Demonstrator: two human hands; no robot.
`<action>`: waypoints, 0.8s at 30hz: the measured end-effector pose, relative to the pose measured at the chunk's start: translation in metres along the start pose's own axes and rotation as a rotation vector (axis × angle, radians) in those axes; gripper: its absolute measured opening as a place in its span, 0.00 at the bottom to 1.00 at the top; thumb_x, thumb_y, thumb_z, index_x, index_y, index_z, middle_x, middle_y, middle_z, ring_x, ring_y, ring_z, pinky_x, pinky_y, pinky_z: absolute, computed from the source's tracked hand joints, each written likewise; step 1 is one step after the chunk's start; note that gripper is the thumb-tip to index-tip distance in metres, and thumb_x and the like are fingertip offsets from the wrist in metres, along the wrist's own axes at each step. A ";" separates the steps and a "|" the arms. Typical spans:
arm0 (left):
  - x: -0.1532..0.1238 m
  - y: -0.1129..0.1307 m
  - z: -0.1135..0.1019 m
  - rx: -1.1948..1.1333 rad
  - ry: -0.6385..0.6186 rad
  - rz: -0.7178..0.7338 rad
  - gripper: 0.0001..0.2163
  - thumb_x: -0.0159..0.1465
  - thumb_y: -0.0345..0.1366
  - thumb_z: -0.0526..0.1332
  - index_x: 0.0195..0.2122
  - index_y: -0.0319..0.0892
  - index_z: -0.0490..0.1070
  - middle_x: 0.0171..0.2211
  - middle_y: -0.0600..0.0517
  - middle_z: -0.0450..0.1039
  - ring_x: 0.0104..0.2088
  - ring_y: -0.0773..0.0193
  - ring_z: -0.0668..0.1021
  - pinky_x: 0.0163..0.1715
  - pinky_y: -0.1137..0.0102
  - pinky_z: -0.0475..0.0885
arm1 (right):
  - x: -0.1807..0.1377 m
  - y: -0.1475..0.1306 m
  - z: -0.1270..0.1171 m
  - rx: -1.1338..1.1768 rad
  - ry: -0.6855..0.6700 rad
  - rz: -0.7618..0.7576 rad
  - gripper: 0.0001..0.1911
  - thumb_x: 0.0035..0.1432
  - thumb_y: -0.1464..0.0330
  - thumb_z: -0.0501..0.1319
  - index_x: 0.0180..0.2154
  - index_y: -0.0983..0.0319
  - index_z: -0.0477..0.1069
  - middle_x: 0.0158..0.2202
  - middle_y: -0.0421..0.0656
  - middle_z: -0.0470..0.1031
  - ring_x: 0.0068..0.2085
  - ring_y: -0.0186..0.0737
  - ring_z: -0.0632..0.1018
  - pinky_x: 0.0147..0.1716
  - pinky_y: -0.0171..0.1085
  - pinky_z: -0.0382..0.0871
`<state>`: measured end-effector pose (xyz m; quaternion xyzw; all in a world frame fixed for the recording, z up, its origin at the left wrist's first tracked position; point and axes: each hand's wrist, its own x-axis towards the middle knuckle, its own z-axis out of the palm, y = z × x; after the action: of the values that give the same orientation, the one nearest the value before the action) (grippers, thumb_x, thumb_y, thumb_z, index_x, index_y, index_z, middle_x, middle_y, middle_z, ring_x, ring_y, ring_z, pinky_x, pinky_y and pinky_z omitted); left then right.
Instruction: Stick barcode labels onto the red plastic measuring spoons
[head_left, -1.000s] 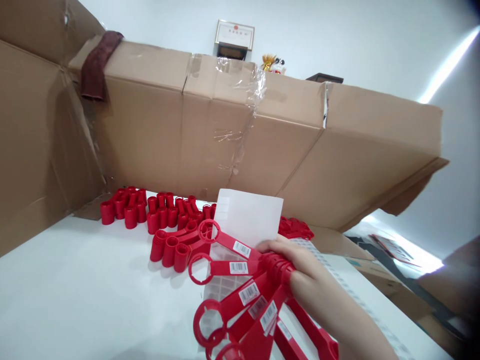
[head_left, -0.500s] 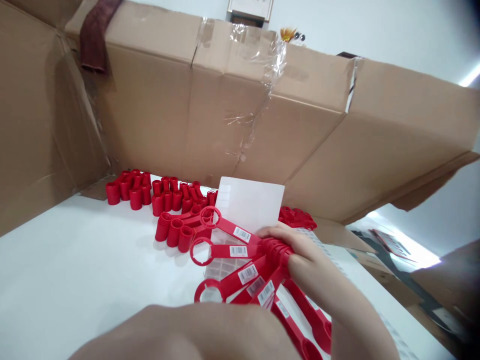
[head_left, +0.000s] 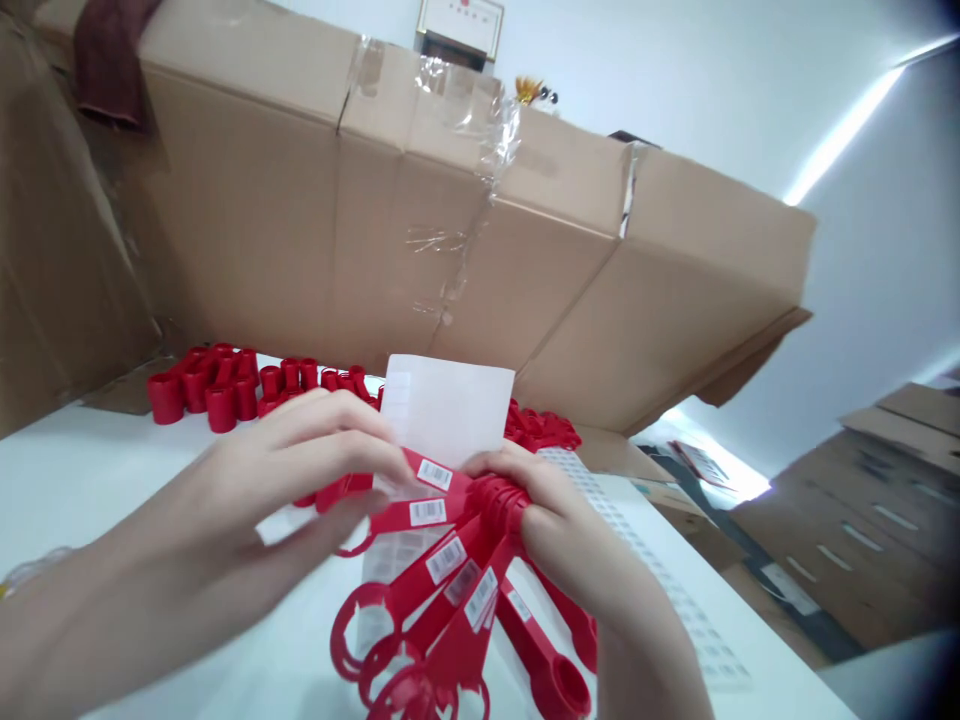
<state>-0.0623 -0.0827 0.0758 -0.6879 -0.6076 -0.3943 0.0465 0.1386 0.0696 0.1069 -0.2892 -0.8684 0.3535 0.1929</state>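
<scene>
My right hand is closed round the stacked ends of several red plastic ring wrenches. Their handles fan out to the left and downward, most with a white barcode label. My left hand comes in from the left, fingers and thumb apart, in front of the topmost wrench. Its fingertips overlap that wrench, and whether they touch it I cannot tell. Behind the fan stands a white label sheet, its lower part partly hidden by the wrenches.
More red plastic wrenches stand in rows at the back left of the white table. A red pile lies behind my right hand. Another label sheet runs along the right. A taped cardboard wall closes off the back.
My left hand has risen from the lower edge to the fan's upper left. The view has shifted right, while my right hand keeps its hold on the wrenches.
</scene>
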 end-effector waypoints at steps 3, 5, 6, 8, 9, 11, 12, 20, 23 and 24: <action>0.020 -0.015 0.003 0.050 -0.017 0.112 0.11 0.71 0.36 0.56 0.51 0.59 0.70 0.53 0.57 0.71 0.54 0.62 0.72 0.52 0.67 0.73 | -0.004 -0.001 -0.003 0.036 0.002 0.000 0.23 0.46 0.82 0.49 0.36 0.59 0.76 0.44 0.41 0.77 0.47 0.40 0.75 0.52 0.40 0.66; 0.026 -0.022 0.014 0.095 -0.038 0.117 0.13 0.71 0.36 0.56 0.55 0.56 0.68 0.56 0.53 0.69 0.57 0.58 0.70 0.54 0.61 0.73 | -0.007 0.000 -0.005 0.051 -0.007 -0.005 0.23 0.47 0.82 0.49 0.36 0.59 0.77 0.45 0.42 0.76 0.47 0.40 0.75 0.51 0.40 0.67; 0.028 -0.024 0.019 0.108 -0.044 0.140 0.13 0.72 0.35 0.55 0.56 0.55 0.68 0.56 0.52 0.69 0.57 0.57 0.70 0.54 0.60 0.73 | -0.008 0.000 -0.007 0.056 -0.009 -0.009 0.23 0.47 0.82 0.48 0.36 0.59 0.77 0.45 0.42 0.76 0.48 0.39 0.75 0.52 0.40 0.67; 0.029 -0.027 0.027 0.132 -0.035 0.213 0.14 0.73 0.32 0.52 0.56 0.52 0.68 0.55 0.49 0.69 0.56 0.58 0.71 0.51 0.61 0.75 | -0.011 0.000 -0.010 0.061 -0.001 -0.017 0.24 0.47 0.82 0.48 0.36 0.58 0.77 0.46 0.41 0.76 0.48 0.39 0.75 0.52 0.40 0.67; 0.029 -0.027 0.030 0.140 -0.018 0.251 0.14 0.73 0.31 0.51 0.56 0.52 0.68 0.55 0.49 0.68 0.55 0.58 0.71 0.51 0.62 0.75 | -0.012 0.001 -0.012 0.066 0.005 -0.013 0.24 0.47 0.82 0.48 0.35 0.59 0.77 0.45 0.41 0.76 0.48 0.38 0.75 0.52 0.39 0.67; 0.030 -0.028 0.034 0.166 0.031 0.323 0.17 0.72 0.29 0.51 0.58 0.51 0.66 0.57 0.48 0.66 0.57 0.58 0.70 0.54 0.62 0.74 | -0.014 0.002 -0.016 0.088 0.011 0.003 0.23 0.47 0.82 0.48 0.35 0.59 0.76 0.44 0.41 0.76 0.47 0.38 0.76 0.50 0.37 0.68; 0.031 -0.028 0.036 0.190 0.061 0.357 0.18 0.72 0.27 0.51 0.60 0.51 0.65 0.58 0.47 0.65 0.57 0.58 0.70 0.55 0.61 0.73 | -0.014 0.003 -0.017 0.102 0.012 0.010 0.23 0.47 0.82 0.47 0.35 0.59 0.76 0.43 0.41 0.76 0.46 0.38 0.76 0.48 0.36 0.69; 0.030 -0.037 0.049 0.239 0.309 0.621 0.15 0.67 0.18 0.57 0.53 0.34 0.71 0.45 0.44 0.70 0.49 0.56 0.71 0.50 0.60 0.69 | -0.012 0.013 -0.018 0.131 0.039 0.028 0.23 0.45 0.81 0.49 0.35 0.59 0.77 0.43 0.42 0.77 0.46 0.39 0.75 0.47 0.38 0.68; 0.029 -0.037 0.052 0.262 0.319 0.650 0.12 0.67 0.17 0.56 0.48 0.33 0.72 0.41 0.45 0.71 0.42 0.58 0.71 0.43 0.61 0.69 | -0.010 0.013 -0.018 0.137 0.060 0.033 0.23 0.44 0.81 0.49 0.34 0.58 0.77 0.43 0.41 0.78 0.47 0.39 0.75 0.48 0.39 0.67; 0.029 -0.036 0.054 0.289 0.332 0.656 0.12 0.66 0.17 0.56 0.47 0.34 0.73 0.39 0.46 0.72 0.39 0.59 0.72 0.41 0.61 0.69 | -0.009 0.013 -0.018 0.146 0.068 0.036 0.22 0.44 0.81 0.49 0.34 0.59 0.77 0.42 0.42 0.78 0.46 0.40 0.76 0.48 0.39 0.67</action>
<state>-0.0689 -0.0208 0.0414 -0.7588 -0.3890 -0.3748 0.3639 0.1600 0.0809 0.1085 -0.3019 -0.8279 0.4094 0.2363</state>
